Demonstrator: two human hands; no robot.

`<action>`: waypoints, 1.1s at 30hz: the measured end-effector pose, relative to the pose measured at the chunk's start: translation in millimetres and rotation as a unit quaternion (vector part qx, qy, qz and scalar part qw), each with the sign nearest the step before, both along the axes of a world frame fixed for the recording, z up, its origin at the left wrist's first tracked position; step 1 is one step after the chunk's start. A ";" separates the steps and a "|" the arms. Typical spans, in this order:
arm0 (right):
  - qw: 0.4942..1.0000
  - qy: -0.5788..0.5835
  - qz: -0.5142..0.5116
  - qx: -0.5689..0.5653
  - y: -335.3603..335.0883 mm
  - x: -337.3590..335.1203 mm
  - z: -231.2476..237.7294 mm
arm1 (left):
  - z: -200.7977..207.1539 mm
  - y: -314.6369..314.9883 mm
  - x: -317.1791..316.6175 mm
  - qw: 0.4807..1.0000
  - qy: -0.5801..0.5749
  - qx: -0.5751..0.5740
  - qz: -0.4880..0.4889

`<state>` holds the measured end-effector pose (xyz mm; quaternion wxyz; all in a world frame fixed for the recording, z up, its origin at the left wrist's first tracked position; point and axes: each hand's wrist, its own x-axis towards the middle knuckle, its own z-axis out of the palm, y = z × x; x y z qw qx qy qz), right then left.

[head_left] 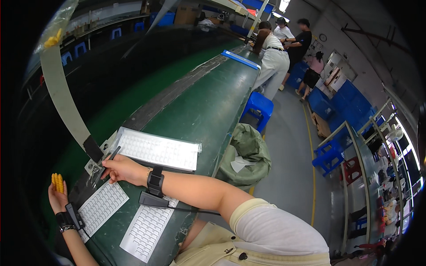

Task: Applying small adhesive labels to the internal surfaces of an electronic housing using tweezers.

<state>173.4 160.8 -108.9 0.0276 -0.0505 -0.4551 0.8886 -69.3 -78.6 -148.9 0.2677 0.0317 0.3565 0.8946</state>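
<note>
Dark and slim, a pen-like tool (114,153) is gripped by the closed fingers of my right hand (123,169), next to a metal bracket (94,166) at the foot of a post. Whether it is a pen or tweezers I cannot make out. My left hand (57,198) is raised at the far left, its stretched fingers in yellow finger cots, with nothing visible in it. Near it lies a white sheet (104,208) printed with rows of small outlines. A similar sheet (148,230) lies below my right forearm. Beyond my right hand sits a plastic-wrapped stack of white sheets (155,148).
A pale upright post (64,97) stands beside my right hand. Off the green table's (199,106) right edge are an open green sack (248,155) and a blue stool (258,108). A blue-edged strip (241,59) lies farther along the table, near several people.
</note>
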 end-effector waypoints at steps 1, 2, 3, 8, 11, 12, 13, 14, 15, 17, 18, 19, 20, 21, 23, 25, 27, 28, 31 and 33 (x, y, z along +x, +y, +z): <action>1.000 0.001 0.002 0.000 -0.8 0.1 0.6 | 0.7 -0.3 0.1 1.000 -0.003 0.000 0.003; 1.000 0.000 0.001 -0.001 -1.8 -0.1 0.6 | 1.6 -0.9 0.2 1.000 -0.005 -0.001 0.006; 1.000 0.003 -0.001 -0.001 -0.1 0.7 0.7 | 2.3 1.0 0.7 1.000 -0.005 -0.001 0.003; 1.000 0.015 -0.010 -0.003 7.8 4.6 -4.7 | 11.8 16.6 9.1 0.999 -0.037 -0.004 0.019; 1.000 0.017 -0.018 0.007 7.1 -3.0 -15.3 | 15.3 17.5 10.4 0.996 -0.066 -0.012 0.057; 1.000 0.009 -0.021 0.009 4.8 -4.3 -13.7 | 14.0 13.6 9.4 0.996 -0.067 -0.012 0.057; 1.000 0.013 -0.022 0.000 4.0 -6.4 -12.7 | 28.6 17.3 21.3 0.996 -0.064 -0.011 0.061; 1.000 0.016 -0.021 0.000 3.5 -7.4 -12.2 | 41.5 21.3 34.7 0.992 -0.075 -0.031 0.094; 1.000 0.017 -0.020 0.003 4.6 -5.9 -11.3 | 44.5 24.6 37.8 0.993 -0.076 -0.033 0.089; 1.000 0.020 -0.025 0.001 4.8 -3.5 -9.2 | 47.7 28.6 40.9 0.990 -0.082 -0.040 0.106; 0.999 0.023 -0.025 0.000 4.9 -2.5 -8.6 | 46.3 29.2 39.6 0.992 -0.075 -0.040 0.098; 0.999 0.021 -0.026 0.000 5.1 -2.2 -8.4 | 45.0 29.5 38.2 0.992 -0.076 -0.040 0.097; 0.999 0.020 -0.026 0.002 5.3 -2.4 -7.8 | 44.2 29.1 36.8 0.992 -0.074 -0.042 0.097; 0.999 0.020 -0.026 0.004 5.1 -3.0 -8.1 | 42.7 28.5 34.9 0.992 -0.072 -0.044 0.097; 0.999 0.019 -0.025 0.008 4.7 -5.6 -11.4 | 39.8 26.7 31.0 0.992 -0.068 -0.041 0.095; 1.000 0.018 -0.023 0.012 4.3 -8.4 -14.3 | 37.6 24.9 29.1 0.993 -0.065 -0.039 0.094; 1.000 0.018 -0.024 0.006 3.8 -8.7 -14.7 | 35.3 24.3 27.7 0.993 -0.068 -0.040 0.090; 1.000 0.017 -0.023 0.005 2.9 -8.0 -14.0 | 34.2 24.1 27.1 0.993 -0.069 -0.040 0.091; 0.998 0.026 -0.049 -0.007 1.1 -3.8 -8.2 | 33.1 21.3 24.1 0.994 -0.064 -0.034 0.085; 0.999 0.027 -0.044 -0.010 1.1 -3.0 -7.5 | 32.6 19.4 23.0 0.995 -0.057 -0.029 0.074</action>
